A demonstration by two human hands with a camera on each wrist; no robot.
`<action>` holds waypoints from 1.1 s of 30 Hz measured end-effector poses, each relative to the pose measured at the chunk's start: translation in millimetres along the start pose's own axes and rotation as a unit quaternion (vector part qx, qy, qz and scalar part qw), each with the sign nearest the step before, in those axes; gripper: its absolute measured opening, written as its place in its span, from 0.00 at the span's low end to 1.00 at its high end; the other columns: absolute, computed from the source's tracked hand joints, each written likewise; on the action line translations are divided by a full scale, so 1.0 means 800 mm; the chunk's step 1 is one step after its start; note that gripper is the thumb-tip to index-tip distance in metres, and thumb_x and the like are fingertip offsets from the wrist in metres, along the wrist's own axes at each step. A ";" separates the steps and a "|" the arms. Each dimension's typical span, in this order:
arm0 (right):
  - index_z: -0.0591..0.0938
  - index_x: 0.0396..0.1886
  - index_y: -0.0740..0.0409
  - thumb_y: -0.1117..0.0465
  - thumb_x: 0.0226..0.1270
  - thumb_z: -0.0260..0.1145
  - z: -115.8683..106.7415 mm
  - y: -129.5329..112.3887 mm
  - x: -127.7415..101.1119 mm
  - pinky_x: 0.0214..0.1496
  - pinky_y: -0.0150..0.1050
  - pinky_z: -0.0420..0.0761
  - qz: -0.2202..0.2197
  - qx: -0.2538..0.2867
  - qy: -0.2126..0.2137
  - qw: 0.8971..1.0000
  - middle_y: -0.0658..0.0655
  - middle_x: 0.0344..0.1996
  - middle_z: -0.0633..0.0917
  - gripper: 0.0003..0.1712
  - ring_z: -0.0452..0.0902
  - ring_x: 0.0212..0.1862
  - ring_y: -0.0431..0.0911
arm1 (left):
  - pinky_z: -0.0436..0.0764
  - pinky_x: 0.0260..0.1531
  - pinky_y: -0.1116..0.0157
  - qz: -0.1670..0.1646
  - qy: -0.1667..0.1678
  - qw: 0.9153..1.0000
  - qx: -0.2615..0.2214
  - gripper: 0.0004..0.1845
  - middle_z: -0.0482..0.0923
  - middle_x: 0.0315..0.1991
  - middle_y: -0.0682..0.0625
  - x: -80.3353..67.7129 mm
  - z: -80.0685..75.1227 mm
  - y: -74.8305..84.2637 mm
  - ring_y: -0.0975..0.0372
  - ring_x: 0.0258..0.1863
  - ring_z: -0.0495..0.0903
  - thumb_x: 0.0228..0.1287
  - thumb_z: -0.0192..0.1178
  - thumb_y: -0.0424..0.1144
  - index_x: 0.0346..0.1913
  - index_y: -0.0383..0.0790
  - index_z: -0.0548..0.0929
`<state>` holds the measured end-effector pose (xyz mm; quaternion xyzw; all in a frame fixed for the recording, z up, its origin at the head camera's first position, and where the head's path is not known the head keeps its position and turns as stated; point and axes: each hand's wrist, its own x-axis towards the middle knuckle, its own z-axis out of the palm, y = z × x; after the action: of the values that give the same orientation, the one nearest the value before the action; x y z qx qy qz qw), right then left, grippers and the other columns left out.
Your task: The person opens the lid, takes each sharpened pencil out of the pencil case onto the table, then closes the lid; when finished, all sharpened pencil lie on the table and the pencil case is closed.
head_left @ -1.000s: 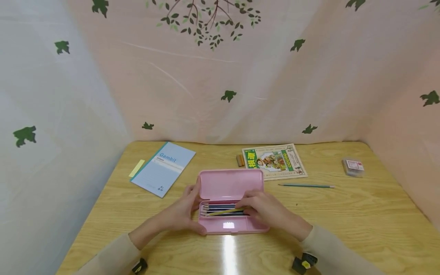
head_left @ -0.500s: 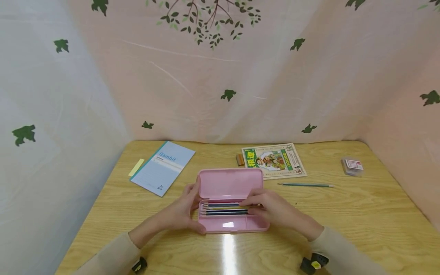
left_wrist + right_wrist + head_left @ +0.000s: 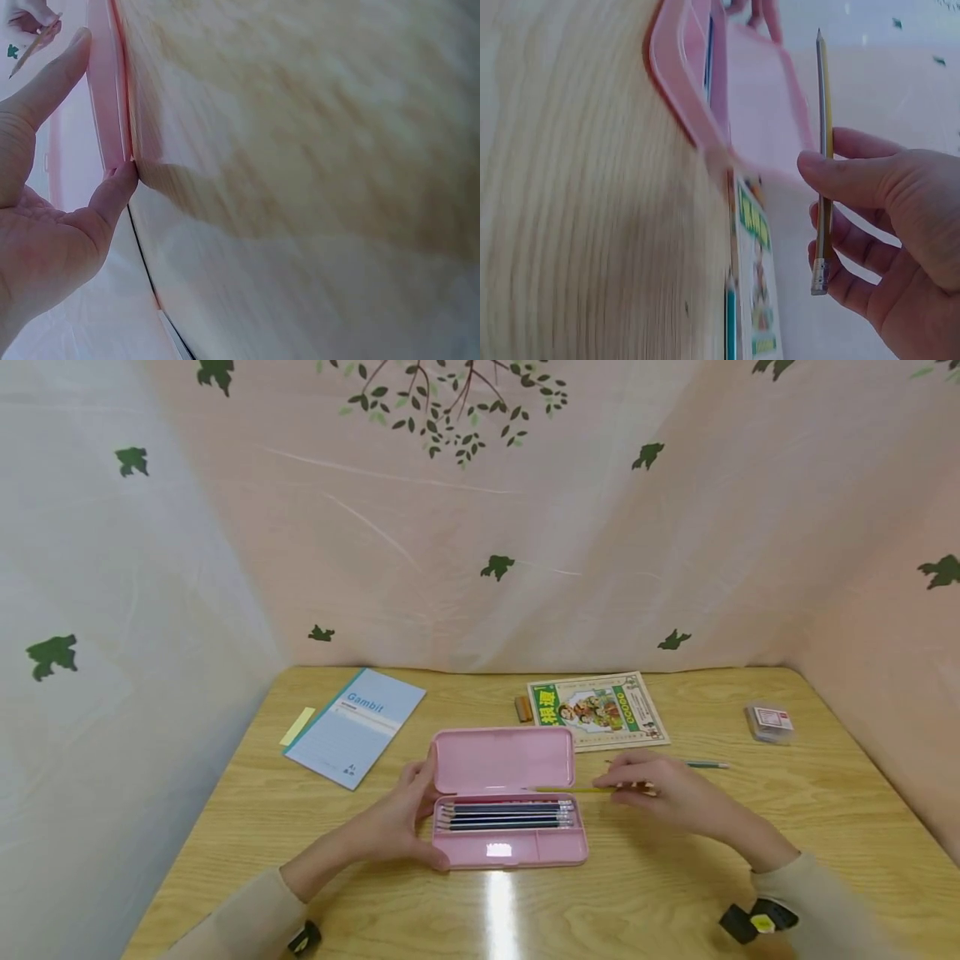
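Note:
A pink pencil case point(image 3: 558, 849) lies on the table with its lid point(image 3: 502, 760) raised. Several dark pencils point(image 3: 498, 818) with erasers lie side by side in its back compartment. At its left end, my left hand point(image 3: 393, 822) holds the case, thumb at the front corner and fingers by the lid. To the right of the case, my right hand point(image 3: 675, 793) pinches a yellow pencil point(image 3: 826, 127) between thumb and fingers, above the table. Its sharpened tip points left, over the base of the lid, and its eraser end shows below the fingers in the right wrist view.
A green pencil point(image 3: 705, 765) lies behind my right hand, partly covered by it. Farther back are an illustrated booklet point(image 3: 600, 714), a small orange-brown block point(image 3: 523, 709) and a small clear box point(image 3: 770, 724). A blue notebook point(image 3: 356, 727) and a yellow strip point(image 3: 297, 727) lie at left.
My right hand has lifted the yellow pencil out of the case and carried it to the right. The left hand and the case stay where they were.

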<state>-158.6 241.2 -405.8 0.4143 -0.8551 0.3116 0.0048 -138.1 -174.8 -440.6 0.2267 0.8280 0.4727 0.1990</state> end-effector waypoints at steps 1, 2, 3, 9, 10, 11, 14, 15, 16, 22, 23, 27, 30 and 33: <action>0.89 0.50 0.53 0.72 0.62 0.73 -0.006 0.006 -0.006 0.33 0.31 0.83 0.007 -0.002 0.000 1.000 0.46 0.40 0.84 0.18 0.76 0.38 0.35 | 0.70 0.69 0.63 -0.001 0.000 1.000 0.001 0.82 0.45 0.72 0.38 0.000 0.000 0.000 0.52 0.68 0.71 0.39 0.86 0.42 0.80 0.54 0.25; 0.89 0.50 0.54 0.72 0.62 0.72 -0.012 0.012 -0.013 0.33 0.31 0.83 0.015 -0.001 0.000 1.000 0.47 0.40 0.84 0.18 0.76 0.38 0.35 | 0.69 0.69 0.63 -0.002 0.001 1.000 0.002 0.82 0.46 0.71 0.38 -0.001 -0.001 0.001 0.52 0.68 0.71 0.39 0.86 0.42 0.80 0.54 0.25; 0.88 0.50 0.54 0.72 0.62 0.73 -0.017 0.019 -0.019 0.33 0.30 0.83 0.018 -0.002 0.002 1.000 0.47 0.40 0.84 0.18 0.76 0.37 0.34 | 0.69 0.69 0.63 -0.001 0.001 1.000 0.002 0.82 0.46 0.71 0.38 -0.001 -0.001 0.001 0.52 0.68 0.71 0.39 0.86 0.42 0.80 0.54 0.25; 0.89 0.48 0.59 0.75 0.58 0.74 -0.029 0.061 -0.056 0.29 0.30 0.82 0.008 -0.018 0.035 0.999 0.49 0.36 0.85 0.18 0.76 0.35 0.33 | 0.70 0.68 0.63 -0.002 0.002 1.000 0.002 0.82 0.45 0.72 0.38 -0.002 -0.004 0.004 0.52 0.67 0.71 0.39 0.86 0.42 0.80 0.53 0.25; 0.89 0.47 0.59 0.75 0.57 0.74 -0.030 0.067 -0.061 0.29 0.29 0.81 0.011 -0.024 0.042 0.999 0.49 0.36 0.85 0.18 0.75 0.34 0.33 | 0.70 0.68 0.63 -0.003 0.002 1.000 0.002 0.82 0.45 0.72 0.38 -0.002 -0.005 0.004 0.52 0.67 0.71 0.39 0.86 0.42 0.80 0.53 0.25; 0.89 0.46 0.58 0.75 0.56 0.75 -0.030 0.073 -0.065 0.28 0.29 0.80 0.016 -0.030 0.046 0.998 0.49 0.35 0.85 0.18 0.75 0.34 0.32 | 0.70 0.68 0.63 -0.003 0.002 1.000 0.003 0.82 0.45 0.72 0.38 -0.002 -0.005 0.004 0.52 0.67 0.71 0.39 0.86 0.42 0.80 0.53 0.25; 0.89 0.45 0.58 0.74 0.56 0.75 -0.030 0.088 -0.077 0.27 0.29 0.78 0.036 -0.054 0.053 0.996 0.48 0.34 0.84 0.17 0.73 0.33 0.31 | 0.70 0.68 0.62 -0.004 0.003 1.000 0.004 0.82 0.46 0.72 0.39 -0.002 -0.006 0.004 0.51 0.67 0.71 0.39 0.86 0.42 0.81 0.53 0.26; 0.90 0.45 0.58 0.75 0.56 0.75 -0.030 0.091 -0.081 0.27 0.29 0.78 0.044 -0.061 0.053 0.996 0.47 0.34 0.84 0.17 0.72 0.33 0.31 | 0.70 0.68 0.62 -0.005 0.003 1.000 0.003 0.82 0.46 0.72 0.39 -0.002 -0.006 0.004 0.51 0.68 0.71 0.39 0.86 0.42 0.81 0.53 0.26; 0.90 0.44 0.58 0.74 0.56 0.75 -0.031 0.095 -0.083 0.26 0.29 0.77 0.052 -0.068 0.052 0.995 0.47 0.34 0.84 0.17 0.72 0.32 0.31 | 0.70 0.68 0.62 -0.005 0.003 1.000 0.002 0.82 0.46 0.72 0.38 -0.002 -0.006 0.004 0.51 0.68 0.71 0.39 0.86 0.42 0.81 0.53 0.26; 0.90 0.44 0.57 0.74 0.56 0.75 -0.031 0.108 -0.094 0.26 0.29 0.75 0.079 -0.084 0.047 0.992 0.46 0.35 0.84 0.17 0.70 0.32 0.30 | 0.70 0.69 0.62 -0.008 -0.004 1.000 -0.007 0.81 0.44 0.73 0.39 -0.002 -0.004 0.003 0.51 0.68 0.70 0.40 0.86 0.43 0.80 0.54 0.25; 0.90 0.45 0.57 0.74 0.56 0.75 -0.031 0.110 -0.095 0.25 0.29 0.75 0.079 -0.083 0.046 0.992 0.46 0.35 0.84 0.17 0.70 0.32 0.30 | 0.70 0.69 0.63 -0.008 -0.005 1.000 -0.010 0.81 0.44 0.73 0.39 -0.002 -0.003 0.003 0.52 0.69 0.70 0.40 0.86 0.42 0.80 0.54 0.25; 0.91 0.44 0.56 0.75 0.54 0.76 -0.035 0.117 -0.095 0.26 0.28 0.76 0.077 -0.085 0.050 0.992 0.45 0.36 0.84 0.18 0.71 0.33 0.30 | 0.69 0.69 0.62 -0.004 -0.006 1.000 -0.020 0.81 0.44 0.73 0.38 -0.001 -0.002 0.004 0.51 0.69 0.69 0.40 0.86 0.40 0.80 0.52 0.25; 0.91 0.43 0.56 0.76 0.53 0.76 -0.038 0.121 -0.095 0.26 0.28 0.77 0.067 -0.093 0.050 0.992 0.45 0.36 0.85 0.18 0.73 0.34 0.30 | 0.69 0.69 0.62 -0.005 -0.007 1.000 -0.021 0.81 0.43 0.73 0.38 -0.001 -0.002 0.004 0.50 0.69 0.69 0.40 0.86 0.40 0.80 0.52 0.25; 0.91 0.42 0.57 0.75 0.52 0.77 -0.040 0.123 -0.095 0.28 0.30 0.78 0.051 -0.102 0.047 0.992 0.46 0.36 0.85 0.18 0.75 0.36 0.32 | 0.69 0.69 0.62 -0.005 -0.010 1.000 -0.022 0.81 0.43 0.73 0.38 -0.001 -0.002 0.004 0.50 0.69 0.69 0.40 0.85 0.41 0.80 0.51 0.25</action>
<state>-186.4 357.7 -452.1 0.3523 -0.9013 0.2417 0.0716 -137.5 -174.9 -436.9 0.2232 0.8166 0.4872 0.2142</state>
